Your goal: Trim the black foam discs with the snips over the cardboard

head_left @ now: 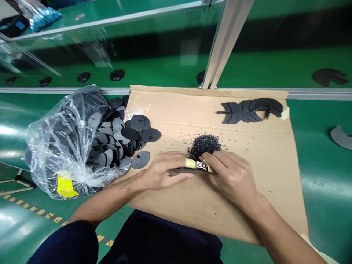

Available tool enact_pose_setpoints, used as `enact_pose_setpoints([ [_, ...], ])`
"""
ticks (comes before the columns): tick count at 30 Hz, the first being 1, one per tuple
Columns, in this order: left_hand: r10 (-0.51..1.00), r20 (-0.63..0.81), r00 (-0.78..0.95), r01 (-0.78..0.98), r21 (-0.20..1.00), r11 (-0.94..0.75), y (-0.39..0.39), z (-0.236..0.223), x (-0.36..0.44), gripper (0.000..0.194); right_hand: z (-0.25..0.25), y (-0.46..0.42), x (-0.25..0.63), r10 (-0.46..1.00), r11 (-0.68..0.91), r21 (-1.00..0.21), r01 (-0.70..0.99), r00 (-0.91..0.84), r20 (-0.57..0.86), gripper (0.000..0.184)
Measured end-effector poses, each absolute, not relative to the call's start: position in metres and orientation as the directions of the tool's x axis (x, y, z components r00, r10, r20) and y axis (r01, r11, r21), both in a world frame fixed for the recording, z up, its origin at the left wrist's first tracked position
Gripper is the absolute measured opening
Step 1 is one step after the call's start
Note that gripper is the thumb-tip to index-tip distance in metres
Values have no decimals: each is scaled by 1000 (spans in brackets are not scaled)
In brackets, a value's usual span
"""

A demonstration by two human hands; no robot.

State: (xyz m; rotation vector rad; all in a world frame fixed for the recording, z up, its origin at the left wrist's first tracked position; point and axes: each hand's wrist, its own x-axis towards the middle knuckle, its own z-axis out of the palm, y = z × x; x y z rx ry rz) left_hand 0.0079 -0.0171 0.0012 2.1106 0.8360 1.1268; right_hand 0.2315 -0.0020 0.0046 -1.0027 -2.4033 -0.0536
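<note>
My left hand (162, 170) holds a flat black disc (187, 170) edge-on low over the cardboard sheet (255, 183). My right hand (228, 176) grips small metal snips (202, 165) with yellowish tape on them, and their blades meet the disc's edge. Just beyond my hands lies a heap of black crumbs (204, 146), with specks scattered around it. To the left, a single black disc (140, 160) lies flat near a spill of loose discs (134, 128). These spill from a clear plastic bag (66, 146) with a yellow label (64, 185).
Black curved cut pieces (249, 111) lie overlapped at the sheet's far right. A metal upright (225, 44) rises behind the sheet, beside a glossy green bench with a metal rail. A blue bag (38, 14) sits at the top left, and an arc piece (341, 137) lies at right.
</note>
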Motion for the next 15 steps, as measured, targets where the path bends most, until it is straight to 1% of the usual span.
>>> enact_pose_setpoints([
  [2, 730, 484, 482, 299, 692, -657, -12, 5, 9, 18, 5, 2, 236, 635, 738, -143, 660, -606, 479, 19],
  [5, 743, 499, 445, 347, 669, -657, -6, 3, 8, 19, 2, 11, 241, 606, 756, -145, 638, -600, 522, 20],
  [6, 754, 504, 422, 365, 667, -650, -4, 1, 8, 21, 1, 14, 241, 601, 764, -181, 619, -581, 549, 19],
  [8, 780, 490, 390, 416, 662, -624, 0, -5, 7, 24, 0, 18, 240, 623, 769, -328, 549, -529, 576, 14],
  [10, 797, 447, 405, 449, 663, -600, 2, -11, 7, 28, 1, 20, 236, 650, 760, -470, 449, -499, 574, 10],
  [11, 800, 418, 431, 448, 670, -592, 3, -12, 7, 30, 1, 20, 235, 645, 763, -509, 398, -502, 576, 8],
  [13, 793, 350, 498, 420, 703, -574, 5, -11, 6, 37, -2, 21, 235, 605, 793, -517, 323, -520, 603, 5],
  [15, 804, 274, 528, 386, 766, -514, 5, -3, 3, 39, -9, 23, 238, 559, 828, -474, 299, -509, 655, 10],
])
